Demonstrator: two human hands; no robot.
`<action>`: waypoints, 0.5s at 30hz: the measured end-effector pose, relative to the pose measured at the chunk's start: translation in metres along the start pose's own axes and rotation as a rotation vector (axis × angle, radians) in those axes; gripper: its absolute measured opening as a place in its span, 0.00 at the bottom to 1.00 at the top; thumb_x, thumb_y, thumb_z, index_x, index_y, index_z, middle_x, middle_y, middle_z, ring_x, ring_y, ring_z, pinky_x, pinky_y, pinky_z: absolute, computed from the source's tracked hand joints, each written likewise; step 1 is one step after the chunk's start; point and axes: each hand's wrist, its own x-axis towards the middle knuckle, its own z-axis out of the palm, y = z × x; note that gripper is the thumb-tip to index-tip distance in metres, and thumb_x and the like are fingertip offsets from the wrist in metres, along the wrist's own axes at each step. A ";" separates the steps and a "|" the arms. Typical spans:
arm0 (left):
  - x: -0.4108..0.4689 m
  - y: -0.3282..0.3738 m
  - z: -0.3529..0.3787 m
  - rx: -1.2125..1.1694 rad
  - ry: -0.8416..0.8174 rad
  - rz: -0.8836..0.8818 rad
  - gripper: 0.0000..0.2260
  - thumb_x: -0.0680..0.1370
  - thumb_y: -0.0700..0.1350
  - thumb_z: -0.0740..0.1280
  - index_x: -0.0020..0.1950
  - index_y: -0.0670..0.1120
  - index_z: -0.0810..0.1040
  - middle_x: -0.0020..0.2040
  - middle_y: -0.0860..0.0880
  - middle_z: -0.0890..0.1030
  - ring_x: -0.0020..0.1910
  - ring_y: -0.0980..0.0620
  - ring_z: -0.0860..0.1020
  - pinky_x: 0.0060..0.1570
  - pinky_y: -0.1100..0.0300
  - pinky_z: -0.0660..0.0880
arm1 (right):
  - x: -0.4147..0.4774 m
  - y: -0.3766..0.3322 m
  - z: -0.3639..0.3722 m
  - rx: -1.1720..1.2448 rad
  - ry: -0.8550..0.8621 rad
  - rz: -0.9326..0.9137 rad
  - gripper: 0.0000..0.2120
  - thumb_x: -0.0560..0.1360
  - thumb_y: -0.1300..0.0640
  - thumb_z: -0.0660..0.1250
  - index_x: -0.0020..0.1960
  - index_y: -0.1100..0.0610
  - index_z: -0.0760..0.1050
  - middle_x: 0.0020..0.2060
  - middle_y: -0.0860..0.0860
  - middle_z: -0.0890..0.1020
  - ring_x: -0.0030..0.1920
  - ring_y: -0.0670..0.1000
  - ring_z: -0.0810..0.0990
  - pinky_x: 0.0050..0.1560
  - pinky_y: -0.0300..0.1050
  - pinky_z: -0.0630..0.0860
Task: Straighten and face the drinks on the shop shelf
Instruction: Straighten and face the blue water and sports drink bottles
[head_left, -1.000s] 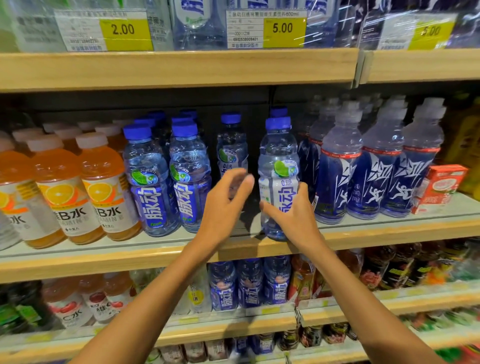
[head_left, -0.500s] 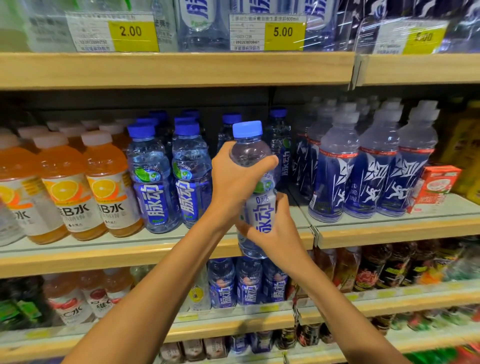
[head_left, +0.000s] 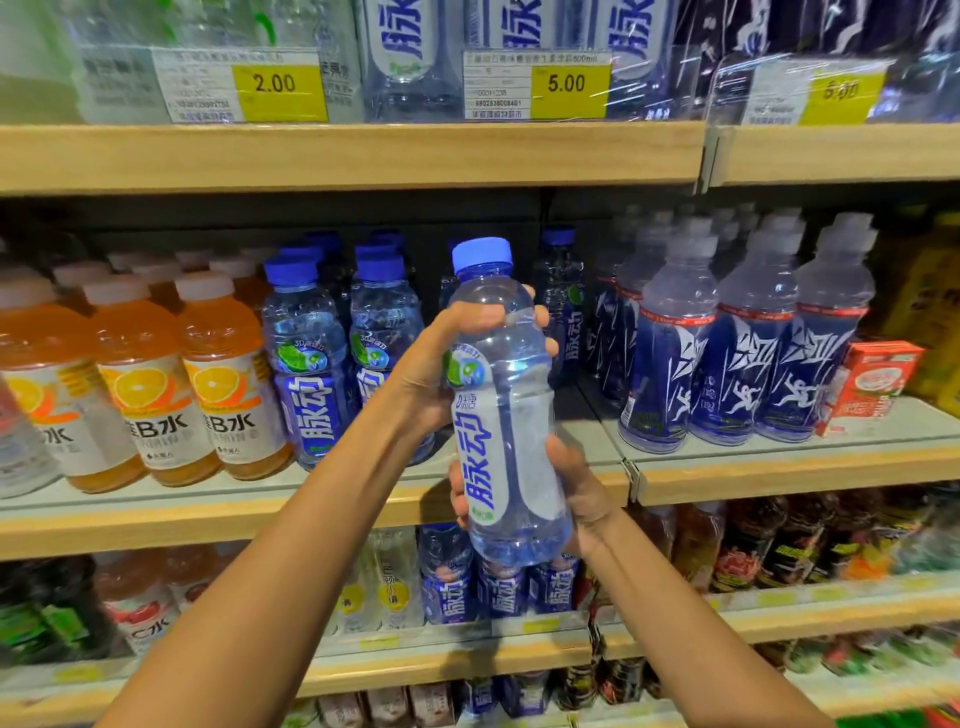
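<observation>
1. Head view, and the clear blue-capped drink bottle (head_left: 511, 415) is off the shelving, held up in front of the middle shelf (head_left: 208, 519) near its front edge. It leans a touch to the left, label towards us.
2. Up top, the left hand (head_left: 441, 364) is wrapped round the shoulder just under the cap. Down low, the right hand (head_left: 582, 493) cups the body from behind, fingers curled on it. Both are clamped on the one bottle.
3. It looks full, so expect real weight. The thin plastic walls should give under a hard squeeze, and the glossy label sleeve could slip.
4. Best hold, I'd say, is the narrowed waist or the shoulder, not the cap.
5. There's an open slot behind it, between the matching blue-capped bottles (head_left: 306, 364) and the dark-blue sports bottles (head_left: 670, 374). That's likely its home, label forward.
</observation>
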 end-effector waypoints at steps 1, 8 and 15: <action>-0.001 0.000 -0.001 0.009 -0.012 0.001 0.32 0.53 0.50 0.82 0.53 0.42 0.78 0.46 0.45 0.83 0.42 0.45 0.82 0.44 0.54 0.80 | -0.001 0.000 0.000 -0.010 0.018 -0.018 0.33 0.62 0.40 0.77 0.61 0.57 0.78 0.51 0.56 0.82 0.50 0.55 0.82 0.55 0.51 0.77; -0.007 -0.002 -0.004 0.435 0.328 0.009 0.27 0.67 0.59 0.70 0.56 0.40 0.81 0.54 0.39 0.83 0.51 0.45 0.82 0.51 0.53 0.78 | -0.011 -0.016 0.005 -0.192 0.300 -0.142 0.39 0.56 0.42 0.81 0.60 0.60 0.76 0.50 0.62 0.83 0.47 0.58 0.84 0.50 0.52 0.80; -0.010 -0.012 0.003 0.707 0.565 0.199 0.19 0.72 0.57 0.71 0.56 0.46 0.79 0.51 0.51 0.83 0.49 0.57 0.81 0.43 0.66 0.74 | -0.016 -0.020 0.010 -0.560 0.645 -0.297 0.16 0.67 0.51 0.75 0.53 0.54 0.79 0.42 0.50 0.86 0.44 0.49 0.84 0.42 0.39 0.78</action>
